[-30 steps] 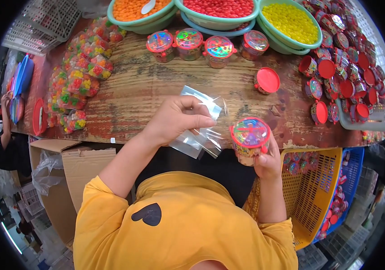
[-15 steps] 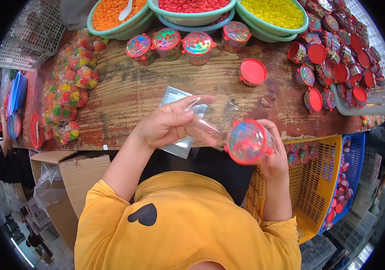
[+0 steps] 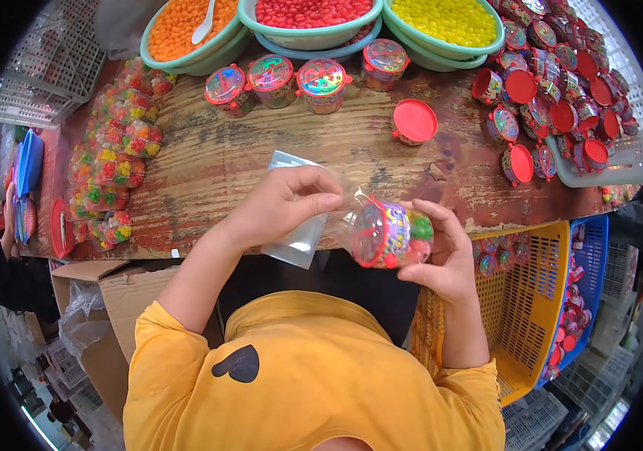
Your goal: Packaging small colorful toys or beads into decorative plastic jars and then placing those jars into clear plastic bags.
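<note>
In front of my body, my right hand (image 3: 448, 255) grips a small clear candy jar (image 3: 416, 237) by its base end. The jar lies tilted on its side, its lid with a red rim facing left and colourful sweets showing through the wall. Clear plastic film, seemingly a bag (image 3: 345, 231), surrounds the lid end. My left hand (image 3: 280, 209) pinches the film's edge between thumb and fingers, just left of the jar. Beneath that hand, a stack of flat clear bags (image 3: 291, 249) rests at the table's front edge.
Several lidded jars (image 3: 323, 86) and one red-ended jar (image 3: 415, 122) stand farther back. Basins of orange (image 3: 186, 34), red (image 3: 314, 10) and yellow sweets (image 3: 445, 22) line the back. Bagged sweets (image 3: 120, 165) lie left; piled jars (image 3: 562, 113) and a yellow crate (image 3: 520, 323) are right.
My right hand has turned the jar from lid-up onto its side, its lid now facing left. My left fingers, spread in the film before, have closed to a pinch at its edge.
</note>
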Action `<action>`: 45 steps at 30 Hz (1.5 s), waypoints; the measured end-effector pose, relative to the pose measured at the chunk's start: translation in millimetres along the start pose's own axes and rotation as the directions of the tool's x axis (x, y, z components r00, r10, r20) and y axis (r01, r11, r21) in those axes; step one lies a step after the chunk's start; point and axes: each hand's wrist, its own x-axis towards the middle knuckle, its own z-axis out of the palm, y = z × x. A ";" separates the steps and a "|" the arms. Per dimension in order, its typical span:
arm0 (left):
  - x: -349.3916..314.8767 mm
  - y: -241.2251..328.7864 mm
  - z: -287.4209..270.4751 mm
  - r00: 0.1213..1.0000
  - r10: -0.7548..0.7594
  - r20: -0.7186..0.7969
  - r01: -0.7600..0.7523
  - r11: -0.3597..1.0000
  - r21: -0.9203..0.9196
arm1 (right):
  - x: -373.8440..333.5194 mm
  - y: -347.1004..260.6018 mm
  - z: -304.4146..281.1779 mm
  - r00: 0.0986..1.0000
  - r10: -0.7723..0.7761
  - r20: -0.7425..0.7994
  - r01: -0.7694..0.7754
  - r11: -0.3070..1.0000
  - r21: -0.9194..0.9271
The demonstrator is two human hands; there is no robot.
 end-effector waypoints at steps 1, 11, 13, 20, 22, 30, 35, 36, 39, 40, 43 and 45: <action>0.6 -1.4 -6.4 0.998 0.017 0.063 -0.017 1.000 0.012 | -1.2 -1.2 2.1 1.000 -0.009 0.005 0.009 0.995 0.101; -8.7 31.3 17.7 0.974 0.154 0.164 -0.155 0.988 -0.010 | 5.5 8.8 -0.9 0.976 -0.218 0.018 0.198 0.846 -0.495; -4.7 24.9 21.1 0.799 0.596 0.079 -0.570 0.710 0.413 | -0.4 13.4 1.5 0.984 -0.172 -0.052 0.151 0.949 -0.275; 1.8 -11.5 89.9 0.954 0.209 -0.216 -0.282 0.872 -0.401 | -5.2 7.8 31.4 0.999 0.042 0.014 -0.041 0.781 0.624; 8.0 -23.9 95.1 0.896 0.380 -0.229 -0.419 0.895 -0.152 | -12.1 6.3 27.5 0.991 0.127 -0.046 -0.064 0.744 0.665; 24.0 -10.4 89.3 0.828 0.557 0.070 -0.542 0.760 0.357 | -31.1 12.7 4.2 0.994 0.106 -0.016 -0.081 0.841 0.536; 33.5 8.7 106.9 0.832 0.348 0.432 -0.524 0.750 0.405 | -50.7 16.4 -29.3 0.963 0.261 -0.061 -0.214 0.886 0.411; 36.0 5.9 119.4 0.808 0.333 0.485 -0.547 0.730 0.410 | -59.7 11.9 -31.5 0.951 0.299 -0.078 -0.254 0.899 0.356; 36.7 14.9 127.9 0.834 0.382 0.399 -0.538 0.726 0.429 | -107.2 36.6 -73.5 0.878 0.171 -0.447 0.064 0.884 0.462; 35.8 18.0 123.6 0.879 0.367 0.304 -0.470 0.772 0.429 | -117.8 31.1 -95.4 0.821 0.184 -0.540 0.038 0.926 0.375; 32.0 -0.8 86.1 0.906 0.386 0.176 -0.424 0.811 0.405 | -177.0 82.8 -166.3 0.578 0.257 -0.774 -0.038 0.956 0.289; 26.5 -15.2 71.1 0.927 0.351 0.132 -0.375 0.856 0.355 | -206.0 151.7 -194.5 0.531 0.416 -0.738 -0.112 0.898 0.425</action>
